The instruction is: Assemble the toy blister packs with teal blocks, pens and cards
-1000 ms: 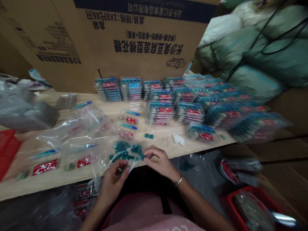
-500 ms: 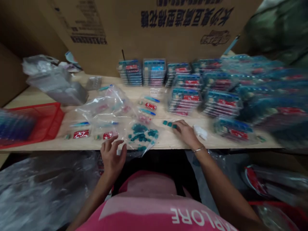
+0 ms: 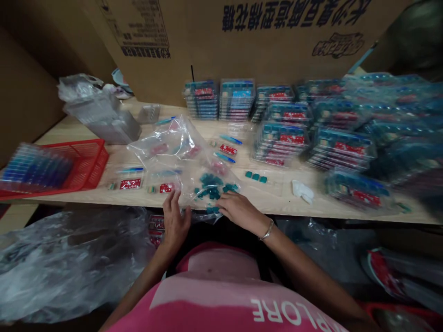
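**Q:** Hands first. Position and grip?

**A:** Both are at the near edge of the wooden worktop (image 3: 277,205). Left hand (image 3: 175,221): open, fingers spread and raised, fingertips against the lower edge of a clear plastic bag (image 3: 180,154). Right hand (image 3: 238,208): open and nearly flat, its fingers (image 3: 231,203) lying over the bag's near corner. No pinch is visible on either side.

**Q:** Bag location and contents?

**A:** It lies crumpled on the worktop, left of centre, with its lower corner at the near edge. Small teal pieces (image 3: 211,189) are bunched in that corner, touching neither hand through the plastic as far as can be seen.

**Q:** Loose items close by?

**A:** Three teal pieces (image 3: 255,175) sit in a row just right of the bag. Further right lies a crumpled white tissue (image 3: 302,191). Red-and-white cards (image 3: 130,184) lie just left of the bag.

**Q:** Remainder of the bench?

**A:** Clear-wrapped stacks of cards (image 3: 280,138) fill the far right of the worktop. A red wire basket (image 3: 92,159) sits at the left edge. A printed cardboard carton (image 3: 221,46) stands behind the far edge.
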A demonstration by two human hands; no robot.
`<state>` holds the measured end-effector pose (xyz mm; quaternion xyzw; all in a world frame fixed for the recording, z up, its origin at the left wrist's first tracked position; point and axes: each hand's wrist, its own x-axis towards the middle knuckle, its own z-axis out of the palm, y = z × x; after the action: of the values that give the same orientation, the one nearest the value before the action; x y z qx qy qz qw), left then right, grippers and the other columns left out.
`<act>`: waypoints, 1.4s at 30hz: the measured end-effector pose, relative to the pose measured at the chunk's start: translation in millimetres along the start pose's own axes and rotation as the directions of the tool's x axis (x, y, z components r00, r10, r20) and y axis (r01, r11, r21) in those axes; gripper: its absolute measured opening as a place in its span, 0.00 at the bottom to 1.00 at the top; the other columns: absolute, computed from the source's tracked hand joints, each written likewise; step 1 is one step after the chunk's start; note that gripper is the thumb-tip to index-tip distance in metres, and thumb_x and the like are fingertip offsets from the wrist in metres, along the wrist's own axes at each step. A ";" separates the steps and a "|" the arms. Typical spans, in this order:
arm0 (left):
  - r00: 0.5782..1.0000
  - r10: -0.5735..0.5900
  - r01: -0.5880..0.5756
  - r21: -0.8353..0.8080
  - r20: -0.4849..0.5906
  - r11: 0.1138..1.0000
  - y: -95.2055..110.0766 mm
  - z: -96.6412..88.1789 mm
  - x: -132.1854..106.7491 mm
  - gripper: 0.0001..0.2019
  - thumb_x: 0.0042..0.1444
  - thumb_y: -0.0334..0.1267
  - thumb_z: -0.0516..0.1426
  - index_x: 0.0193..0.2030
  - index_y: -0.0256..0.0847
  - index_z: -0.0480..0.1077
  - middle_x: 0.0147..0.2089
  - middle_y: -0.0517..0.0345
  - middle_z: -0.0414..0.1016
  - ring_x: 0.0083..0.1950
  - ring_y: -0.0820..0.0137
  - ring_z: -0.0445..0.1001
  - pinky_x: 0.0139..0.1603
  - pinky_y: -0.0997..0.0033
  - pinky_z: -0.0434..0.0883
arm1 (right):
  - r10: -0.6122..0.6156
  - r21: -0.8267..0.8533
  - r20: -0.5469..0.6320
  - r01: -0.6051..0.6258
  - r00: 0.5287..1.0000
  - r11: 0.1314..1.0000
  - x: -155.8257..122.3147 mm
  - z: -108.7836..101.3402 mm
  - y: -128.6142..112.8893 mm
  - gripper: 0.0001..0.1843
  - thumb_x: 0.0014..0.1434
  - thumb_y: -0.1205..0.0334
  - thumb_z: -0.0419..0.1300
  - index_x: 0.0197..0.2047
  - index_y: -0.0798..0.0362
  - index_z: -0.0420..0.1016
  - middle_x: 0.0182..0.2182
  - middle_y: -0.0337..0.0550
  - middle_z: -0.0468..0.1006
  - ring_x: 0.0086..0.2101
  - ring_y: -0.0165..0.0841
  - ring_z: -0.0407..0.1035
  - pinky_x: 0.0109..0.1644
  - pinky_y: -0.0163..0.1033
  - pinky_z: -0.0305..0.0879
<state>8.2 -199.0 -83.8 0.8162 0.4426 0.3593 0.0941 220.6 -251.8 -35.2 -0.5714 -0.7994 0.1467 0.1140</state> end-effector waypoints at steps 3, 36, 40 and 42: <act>1.000 0.007 -0.007 -0.059 0.001 0.998 3.9 -0.1 0.4 0.21 0.58 0.30 0.51 0.59 0.39 0.59 0.61 0.40 0.59 0.61 0.59 0.62 0.57 0.54 0.67 | -0.011 -0.019 0.089 0.013 0.996 1.000 3.2 4.6 2.0 0.04 0.58 0.71 0.58 0.33 0.56 0.73 0.33 0.46 0.73 0.37 0.35 0.66 0.43 0.38 0.61; 0.987 -0.151 0.158 -0.180 0.049 0.971 8.7 -14.8 43.0 0.16 0.51 0.25 0.51 0.47 0.39 0.67 0.55 0.46 0.65 0.34 0.74 0.73 0.24 0.76 0.70 | 0.162 0.227 -0.099 -0.136 0.982 0.964 81.5 21.5 -4.8 0.09 0.59 0.69 0.54 0.38 0.55 0.76 0.40 0.48 0.78 0.41 0.35 0.71 0.44 0.36 0.64; 0.994 -0.106 0.108 -0.108 0.030 0.988 9.1 -15.4 42.9 0.16 0.53 0.29 0.53 0.49 0.40 0.67 0.58 0.44 0.62 0.46 0.65 0.73 0.37 0.65 0.74 | 0.331 0.711 -0.177 -0.112 0.927 0.694 54.3 22.3 -3.4 0.05 0.55 0.68 0.57 0.34 0.55 0.74 0.28 0.40 0.76 0.30 0.31 0.71 0.35 0.34 0.66; 0.999 -0.011 0.013 0.027 -0.052 1.000 11.1 -15.0 39.9 0.16 0.51 0.35 0.58 0.48 0.41 0.68 0.62 0.43 0.58 0.60 0.53 0.63 0.53 0.51 0.68 | 0.395 0.877 -0.128 -0.082 0.910 0.473 45.0 23.9 -2.5 0.05 0.55 0.64 0.57 0.34 0.54 0.73 0.26 0.37 0.76 0.26 0.29 0.71 0.32 0.34 0.67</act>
<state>19.4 -176.5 -47.6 0.8052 0.4547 0.3734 0.0735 195.5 -212.5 -55.9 -0.5617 -0.5029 0.4438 0.4843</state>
